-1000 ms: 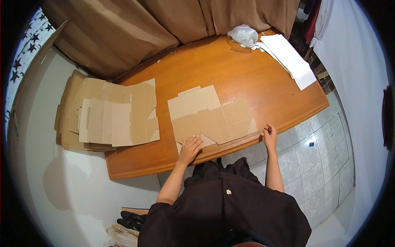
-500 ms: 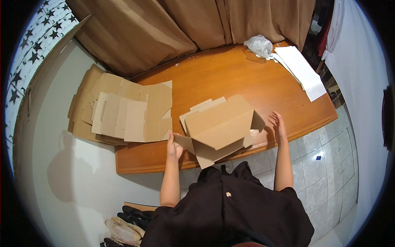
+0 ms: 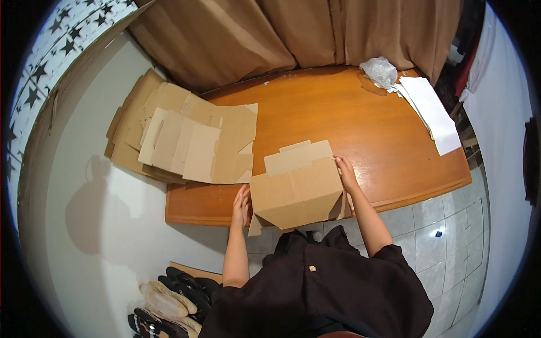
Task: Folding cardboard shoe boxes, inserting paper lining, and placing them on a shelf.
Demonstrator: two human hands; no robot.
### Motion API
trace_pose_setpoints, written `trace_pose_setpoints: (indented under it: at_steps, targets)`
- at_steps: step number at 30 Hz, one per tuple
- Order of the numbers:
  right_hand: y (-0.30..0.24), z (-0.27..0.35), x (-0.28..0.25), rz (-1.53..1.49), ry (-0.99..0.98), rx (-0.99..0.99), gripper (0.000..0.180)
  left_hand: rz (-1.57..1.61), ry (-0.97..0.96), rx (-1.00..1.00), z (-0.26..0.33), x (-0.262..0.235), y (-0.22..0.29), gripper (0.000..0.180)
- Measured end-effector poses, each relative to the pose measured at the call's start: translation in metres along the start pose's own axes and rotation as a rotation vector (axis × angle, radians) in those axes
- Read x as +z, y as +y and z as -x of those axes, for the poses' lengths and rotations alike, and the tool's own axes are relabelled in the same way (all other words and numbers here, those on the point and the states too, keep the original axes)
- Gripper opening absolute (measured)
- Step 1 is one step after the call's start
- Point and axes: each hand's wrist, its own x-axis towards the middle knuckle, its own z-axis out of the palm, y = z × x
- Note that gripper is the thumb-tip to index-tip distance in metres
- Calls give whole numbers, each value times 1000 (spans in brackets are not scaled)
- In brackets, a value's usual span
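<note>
A brown cardboard box [image 3: 297,190], folded up into shape with a flap standing at its far side, rests at the near edge of the wooden table [image 3: 338,118]. My left hand [image 3: 241,205] presses flat against the box's left side. Along the right side lies my right hand [image 3: 345,173], its fingers at the upper corner. Both hands hold the box between them.
A stack of flat cardboard blanks [image 3: 180,141] overhangs the table's left end. A crumpled plastic bag [image 3: 379,71] and white sheets [image 3: 431,110] lie at the far right. Brown curtains [image 3: 270,34] hang behind. Shoes [image 3: 169,298] sit on the floor at lower left.
The flat cardboard blank has been lifted and folded up into a box shape. Both hands moved from its near edge to its two sides.
</note>
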Motion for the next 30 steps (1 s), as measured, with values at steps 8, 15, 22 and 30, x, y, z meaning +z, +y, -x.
trace_pose_setpoints:
  at_steps: [8, 15, 22, 30]
  targets:
    - [24, 14, -7, -56, 2, -242, 38, 201, -325, -46, -40, 3, -35, 53]
    - [-16, 43, -31, -18, 81, -309, 34, 42, -271, 125, -49, 76, -14, 59]
    - [-36, 46, -69, -93, 226, -130, 19, 99, -402, -69, -83, 126, -22, 58]
    - [10, 12, -112, 65, 371, -215, 20, -144, -256, -55, -113, 159, -37, 27]
